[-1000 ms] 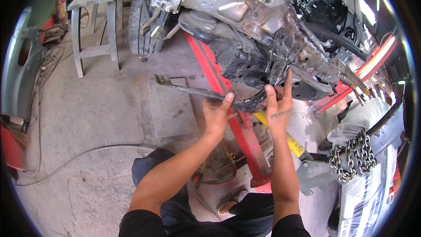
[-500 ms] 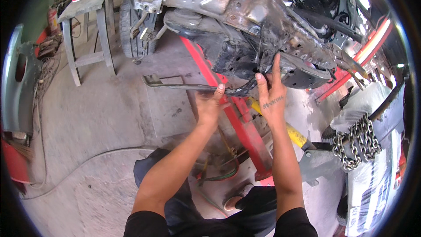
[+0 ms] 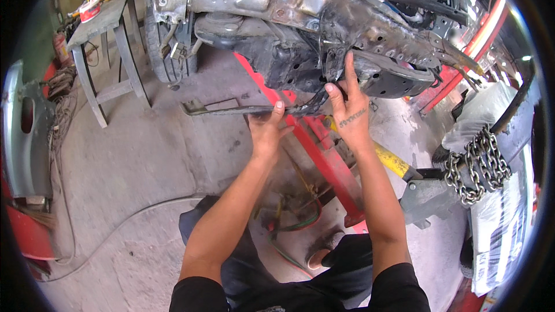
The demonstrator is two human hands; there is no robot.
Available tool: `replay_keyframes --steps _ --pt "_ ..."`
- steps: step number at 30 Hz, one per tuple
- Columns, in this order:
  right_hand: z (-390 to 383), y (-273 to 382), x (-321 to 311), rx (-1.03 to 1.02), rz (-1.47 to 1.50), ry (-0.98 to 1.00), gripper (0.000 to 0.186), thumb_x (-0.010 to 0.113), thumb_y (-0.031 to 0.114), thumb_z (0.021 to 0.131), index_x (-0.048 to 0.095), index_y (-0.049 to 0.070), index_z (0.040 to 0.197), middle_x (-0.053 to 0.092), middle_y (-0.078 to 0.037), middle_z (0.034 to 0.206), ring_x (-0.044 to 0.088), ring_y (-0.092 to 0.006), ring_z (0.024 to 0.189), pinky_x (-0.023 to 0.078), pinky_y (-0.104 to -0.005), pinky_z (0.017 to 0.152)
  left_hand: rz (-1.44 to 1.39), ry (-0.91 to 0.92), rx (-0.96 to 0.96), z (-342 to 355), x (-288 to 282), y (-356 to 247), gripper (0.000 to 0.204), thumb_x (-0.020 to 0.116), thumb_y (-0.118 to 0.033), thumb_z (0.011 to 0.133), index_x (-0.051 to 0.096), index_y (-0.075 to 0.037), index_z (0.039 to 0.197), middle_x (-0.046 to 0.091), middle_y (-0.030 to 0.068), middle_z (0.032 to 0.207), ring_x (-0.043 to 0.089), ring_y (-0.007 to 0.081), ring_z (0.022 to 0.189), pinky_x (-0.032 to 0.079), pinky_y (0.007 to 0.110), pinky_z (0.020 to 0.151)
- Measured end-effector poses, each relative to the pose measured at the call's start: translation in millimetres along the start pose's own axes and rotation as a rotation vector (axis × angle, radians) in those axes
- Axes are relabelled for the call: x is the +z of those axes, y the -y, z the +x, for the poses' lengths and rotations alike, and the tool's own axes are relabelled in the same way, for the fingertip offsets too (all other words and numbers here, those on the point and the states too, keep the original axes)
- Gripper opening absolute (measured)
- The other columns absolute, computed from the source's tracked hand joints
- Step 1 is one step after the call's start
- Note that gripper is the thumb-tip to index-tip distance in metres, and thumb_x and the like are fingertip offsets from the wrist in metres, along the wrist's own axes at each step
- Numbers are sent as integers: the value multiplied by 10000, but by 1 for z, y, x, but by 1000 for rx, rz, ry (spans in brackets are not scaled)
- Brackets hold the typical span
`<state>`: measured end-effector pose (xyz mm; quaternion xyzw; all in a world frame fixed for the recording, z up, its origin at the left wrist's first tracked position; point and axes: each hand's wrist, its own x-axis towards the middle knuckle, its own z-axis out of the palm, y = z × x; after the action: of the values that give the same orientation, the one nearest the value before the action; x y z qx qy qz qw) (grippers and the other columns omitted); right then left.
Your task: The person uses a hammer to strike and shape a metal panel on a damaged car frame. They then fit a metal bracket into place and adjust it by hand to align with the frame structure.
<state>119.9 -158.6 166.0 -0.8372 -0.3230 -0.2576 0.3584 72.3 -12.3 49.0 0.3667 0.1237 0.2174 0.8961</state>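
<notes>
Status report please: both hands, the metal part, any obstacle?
Left hand grips bent metal strip. Right hand presses on torn car frame. Red beam directly beneath.

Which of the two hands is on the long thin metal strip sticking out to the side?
The left hand. Its fingers grip the flat metal strip that runs out leftward, while the right hand presses higher up against the dark crumpled car frame.

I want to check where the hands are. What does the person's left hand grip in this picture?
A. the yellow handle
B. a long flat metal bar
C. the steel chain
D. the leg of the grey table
B: the left hand closes around the long flat metal bar that runs out under the car body, while the right hand presses on the torn sheet metal.
</notes>
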Motion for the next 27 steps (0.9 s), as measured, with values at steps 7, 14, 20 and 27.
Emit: replay_keyframes --steps 7,14,20,27 --pt "-4 0 5 -66 64 -40 759 616 235 1001 190 93 1613 611 -140 725 597 -233 623 497 -324 646 -10 -2 -23 0 0 3 753 782 -365 896 361 1 1401 542 197 1317 585 370 1191 595 515 897" --pt "1 -10 11 -66 -19 -32 741 597 199 1010 174 87 1609 596 -216 737 601 -327 630 512 -360 675 -12 40 -57 -10 5 -9 868 816 -407 851 314 17 1418 498 237 1366 564 407 1231 598 528 891" --pt "-3 -19 12 -45 -34 -13 754 547 332 1039 111 126 1619 588 -263 684 626 -497 657 495 -423 592 55 55 -90 -9 0 -7 787 794 -437 865 406 24 1370 520 204 1330 578 393 1211 615 504 850" --pt "-3 -16 13 -18 63 7 774 581 323 1024 122 145 1621 567 -268 644 614 -484 619 478 -434 560 119 38 -44 -4 -5 -8 713 760 -448 894 461 38 1322 552 158 1262 649 340 1082 635 430 772"
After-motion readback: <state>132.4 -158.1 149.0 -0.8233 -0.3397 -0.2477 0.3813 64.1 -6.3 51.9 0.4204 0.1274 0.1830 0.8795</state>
